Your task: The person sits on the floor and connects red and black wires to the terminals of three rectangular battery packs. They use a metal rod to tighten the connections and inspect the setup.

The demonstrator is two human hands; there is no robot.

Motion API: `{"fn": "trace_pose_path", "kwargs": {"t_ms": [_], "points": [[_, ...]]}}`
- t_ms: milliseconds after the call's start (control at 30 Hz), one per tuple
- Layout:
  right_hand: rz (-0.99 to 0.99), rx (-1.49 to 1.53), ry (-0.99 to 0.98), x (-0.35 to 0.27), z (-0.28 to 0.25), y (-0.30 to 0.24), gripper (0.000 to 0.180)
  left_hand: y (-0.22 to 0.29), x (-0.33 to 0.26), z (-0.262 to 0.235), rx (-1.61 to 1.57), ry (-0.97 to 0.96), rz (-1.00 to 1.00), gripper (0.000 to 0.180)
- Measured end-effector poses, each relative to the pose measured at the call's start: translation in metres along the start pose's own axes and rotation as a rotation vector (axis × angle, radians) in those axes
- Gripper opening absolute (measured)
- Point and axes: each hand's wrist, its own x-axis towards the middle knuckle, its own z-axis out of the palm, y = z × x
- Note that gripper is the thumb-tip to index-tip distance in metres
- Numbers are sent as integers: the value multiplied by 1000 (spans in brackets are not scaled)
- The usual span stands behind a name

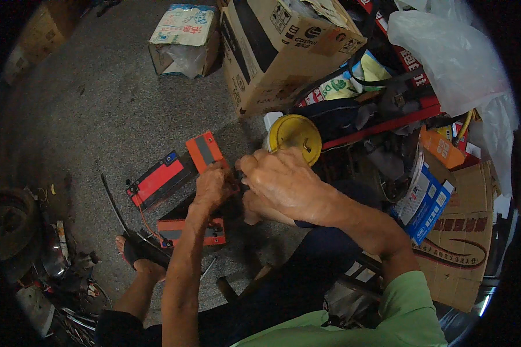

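Observation:
My left hand [213, 188] is closed at the near end of an orange-topped battery [204, 151] with a grey stripe. What its fingers pinch is hidden. Right beside it, my right hand [283, 180] is curled into a grip, knuckles up, and whatever it holds cannot be made out. A red-topped black battery [159, 180] lies on the floor to the left, with a thin orange wire at its near end. Another orange and black battery [192, 231] lies nearer to me, partly behind my left forearm. Just beyond my right hand is a round yellow tin [295, 137].
An open cardboard carton [283, 58] and a smaller box [185, 40] stand at the far side. Clutter with plastic bags [446, 58], a blue box [427, 202] and flattened cardboard [460, 248] fills the right. Scrap parts [55, 260] lie at the left, near my foot [142, 257].

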Motion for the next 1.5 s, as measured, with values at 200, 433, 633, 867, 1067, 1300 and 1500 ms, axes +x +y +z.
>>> {"fn": "trace_pose_path", "kwargs": {"t_ms": [200,433,633,867,1067,1300,1500], "points": [[-67,-10,109,-6,10,5,49,-12,2,6,-50,-13,57,21],[-86,-12,136,-9,16,7,38,-19,-2,12,-83,86,171,22],[-81,-25,140,-7,16,1,32,-10,-17,6,-240,186,144,23],[64,-91,-68,6,4,-8,30,-5,-18,3,-200,176,117,24],[-35,-118,47,1,2,-6,43,-4,-29,-4,-186,216,105,25],[62,-141,-223,7,-15,-12,31,4,-82,4,-58,416,-135,29],[12,33,87,-3,5,-8,27,8,-118,23,25,580,-192,27]]}}
